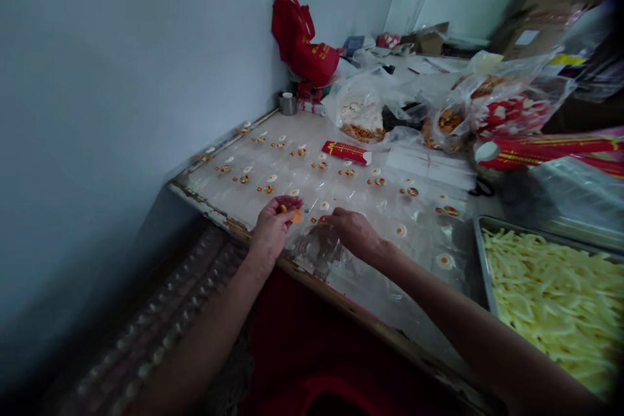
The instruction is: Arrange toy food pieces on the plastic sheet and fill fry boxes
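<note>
From my end of the head camera, I have both hands over the near edge of the desk [229,198]. My left hand [273,224] pinches small orange pieces [296,215] between thumb and fingers, held just above the clear plastic [312,248]. My right hand [358,232] is curled with its fingertips down beside a tiny red piece [322,219]; I cannot tell whether it grips anything. Just beyond those fingertips lies a white-and-yellow egg-shaped piece [324,206]. More little groups like this, egg shapes near orange and red-green bits, run in rows across the desk. Among the farther rows I see a red carton [346,152] lying flat. To my right, a metal tray [483,266] holds a heap of pale yellow strips [550,299], with a pair of black-handled scissors [481,188] beyond its far-left corner. Filled plastic bags [363,114] crowd the back, and a metal cup [288,104] stands near the wall [121,78], close to a red bag [316,64].
</note>
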Demonstrator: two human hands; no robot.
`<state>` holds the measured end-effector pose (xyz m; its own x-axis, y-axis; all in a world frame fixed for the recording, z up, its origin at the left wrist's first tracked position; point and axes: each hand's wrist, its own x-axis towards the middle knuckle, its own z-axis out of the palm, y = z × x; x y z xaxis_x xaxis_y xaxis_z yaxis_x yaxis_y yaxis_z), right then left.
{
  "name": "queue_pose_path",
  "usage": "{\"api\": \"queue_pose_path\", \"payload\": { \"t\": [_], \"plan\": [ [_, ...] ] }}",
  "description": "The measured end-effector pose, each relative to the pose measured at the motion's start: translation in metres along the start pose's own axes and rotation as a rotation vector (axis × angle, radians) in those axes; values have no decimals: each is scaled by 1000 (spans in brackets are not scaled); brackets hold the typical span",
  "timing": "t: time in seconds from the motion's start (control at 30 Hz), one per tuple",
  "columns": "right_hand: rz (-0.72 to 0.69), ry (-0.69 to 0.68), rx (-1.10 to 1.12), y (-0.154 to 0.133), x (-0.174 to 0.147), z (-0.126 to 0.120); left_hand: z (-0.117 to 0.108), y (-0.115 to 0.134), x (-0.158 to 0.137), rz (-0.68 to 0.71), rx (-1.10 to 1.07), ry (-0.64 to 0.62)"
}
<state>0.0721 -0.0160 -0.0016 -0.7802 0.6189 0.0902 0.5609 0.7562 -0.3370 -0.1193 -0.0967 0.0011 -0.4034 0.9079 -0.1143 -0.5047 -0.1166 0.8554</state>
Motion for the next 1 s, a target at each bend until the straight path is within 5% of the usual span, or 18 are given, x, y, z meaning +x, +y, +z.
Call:
{"api": "queue_pose_path", "payload": {
  "t": [0.17, 0.27, 0.37, 0.47, 0.57, 0.67, 0.77, 0.9, 1.0],
  "plan": [
    [414, 39, 969, -2, 4, -12, 47, -24, -9, 58, -88, -40],
    [529, 87, 1255, 10, -2, -26, 79, -35, -11, 79, -107, -54],
    [551, 194, 1072, 30, -23, -39, 90, -40, -6, -26, -146, -84],
    [415, 240, 493, 45, -53, -38, 82, -43, 0, -152, -108, -109],
    [153, 96, -24, 52, -75, -23, 71, -47, 3, -216, -11, -136],
    [49, -24, -218, 53, -82, -10, 69, -51, 2, -247, 12, -198],
    [130, 33, -33, 52, -77, -11, 72, -53, -1, -276, 4, -261],
    [357, 234, 570, 46, -68, -26, 82, -56, -6, -251, 102, -330],
    [384, 268, 909, 39, -64, -34, 93, -59, -10, -239, 109, -414]
  ]
}}
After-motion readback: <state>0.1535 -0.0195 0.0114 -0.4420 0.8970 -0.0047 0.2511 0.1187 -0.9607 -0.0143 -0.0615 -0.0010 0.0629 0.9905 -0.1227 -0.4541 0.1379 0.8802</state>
